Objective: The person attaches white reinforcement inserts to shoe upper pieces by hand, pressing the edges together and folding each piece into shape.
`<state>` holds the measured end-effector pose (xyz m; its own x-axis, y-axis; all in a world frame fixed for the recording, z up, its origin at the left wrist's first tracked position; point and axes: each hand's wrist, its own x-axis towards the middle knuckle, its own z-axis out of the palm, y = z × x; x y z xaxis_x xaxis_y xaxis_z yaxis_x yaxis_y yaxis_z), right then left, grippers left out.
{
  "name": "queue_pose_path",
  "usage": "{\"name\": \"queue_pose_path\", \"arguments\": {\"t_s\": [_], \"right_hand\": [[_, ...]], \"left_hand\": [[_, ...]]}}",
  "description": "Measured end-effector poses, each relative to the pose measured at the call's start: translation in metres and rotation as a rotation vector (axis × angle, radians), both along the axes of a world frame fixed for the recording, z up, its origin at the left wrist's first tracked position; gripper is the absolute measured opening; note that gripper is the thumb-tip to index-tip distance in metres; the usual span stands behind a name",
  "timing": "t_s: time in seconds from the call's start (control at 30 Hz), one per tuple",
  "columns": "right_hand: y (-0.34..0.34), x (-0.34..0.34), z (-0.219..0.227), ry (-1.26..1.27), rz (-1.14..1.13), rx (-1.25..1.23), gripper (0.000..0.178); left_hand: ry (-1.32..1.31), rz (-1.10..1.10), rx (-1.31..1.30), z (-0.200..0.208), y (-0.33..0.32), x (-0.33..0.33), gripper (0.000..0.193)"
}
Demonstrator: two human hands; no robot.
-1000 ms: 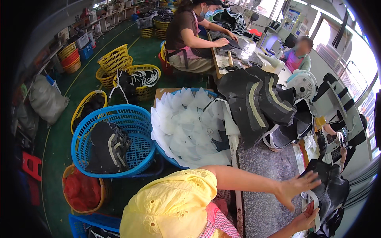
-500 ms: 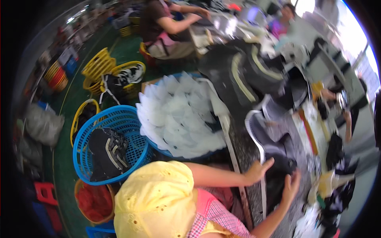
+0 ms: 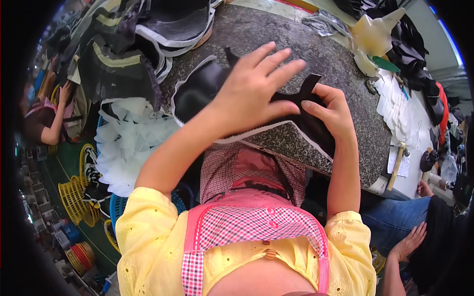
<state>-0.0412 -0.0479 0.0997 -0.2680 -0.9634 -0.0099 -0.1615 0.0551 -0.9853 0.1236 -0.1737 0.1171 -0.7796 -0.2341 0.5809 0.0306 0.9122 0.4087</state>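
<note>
A black shoe upper (image 3: 197, 93) with a white edge lies opened out on the grey speckled table. My left hand (image 3: 259, 84) is spread flat over its middle, fingers apart and pointing to the far right, covering part of it. At the right end of the upper, my right hand (image 3: 328, 108) pinches its black edge between thumb and fingers, and a short black flap (image 3: 309, 85) stands up beside the fingertips. The left hand's palm hides where the piece runs beneath it.
More black uppers (image 3: 118, 74) with pale strips are heaped at the far left, above a basket of translucent white pieces (image 3: 128, 143). A yellowish squeeze bottle (image 3: 373, 34) and white cut pieces (image 3: 397, 98) lie at right. A co-worker's hand (image 3: 410, 241) rests at lower right.
The view has swung round to the right, so the table now lies straight ahead. My left hand has spread flat over the upper, while the right hand pinches its edge.
</note>
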Motion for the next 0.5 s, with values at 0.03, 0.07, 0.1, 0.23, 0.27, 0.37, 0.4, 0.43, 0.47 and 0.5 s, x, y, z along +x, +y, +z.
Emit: {"name": "queue_pose_path", "arguments": {"t_s": [0.03, 0.07, 0.1, 0.23, 0.27, 0.37, 0.4, 0.43, 0.47, 0.5], "right_hand": [[0.004, -0.002, -0.001, -0.007, -0.014, -0.001, 0.014], [0.007, -0.004, -0.003, 0.01, -0.068, -0.006, 0.013], [0.009, -0.007, -0.005, 0.026, -0.121, -0.01, 0.012], [0.011, -0.002, -0.011, -0.209, -0.179, 0.1, 0.011], [0.01, -0.006, -0.024, -0.223, -0.186, 0.087, 0.01], [0.003, -0.002, -0.03, -0.405, -0.234, 0.054, 0.01], [0.001, -0.003, -0.035, -0.418, -0.233, 0.061, 0.01], [0.0, -0.006, -0.041, -0.395, -0.227, 0.038, 0.011], [-0.002, -0.008, -0.045, -0.371, -0.221, 0.014, 0.012], [-0.002, -0.01, -0.046, -0.383, -0.222, 0.01, 0.012]], "left_hand": [[-0.051, 0.04, -0.129, -0.002, -0.006, -0.012, 0.039], [-0.362, -0.015, 0.03, -0.002, -0.007, -0.015, 0.032], [-0.675, -0.067, 0.189, 0.0, -0.007, -0.016, 0.027], [-0.625, -0.018, 0.748, -0.018, -0.003, -0.024, 0.02], [-0.46, -0.009, 0.728, -0.031, -0.001, -0.026, 0.019], [0.127, -0.037, 0.416, -0.043, 0.003, -0.037, 0.025], [0.129, -0.048, 0.289, -0.043, 0.0, -0.039, 0.025], [0.115, -0.047, 0.286, -0.044, -0.003, -0.043, 0.025], [0.05, -0.061, 0.265, -0.046, -0.005, -0.047, 0.025], [-0.016, -0.076, 0.244, -0.047, -0.006, -0.051, 0.025]]}}
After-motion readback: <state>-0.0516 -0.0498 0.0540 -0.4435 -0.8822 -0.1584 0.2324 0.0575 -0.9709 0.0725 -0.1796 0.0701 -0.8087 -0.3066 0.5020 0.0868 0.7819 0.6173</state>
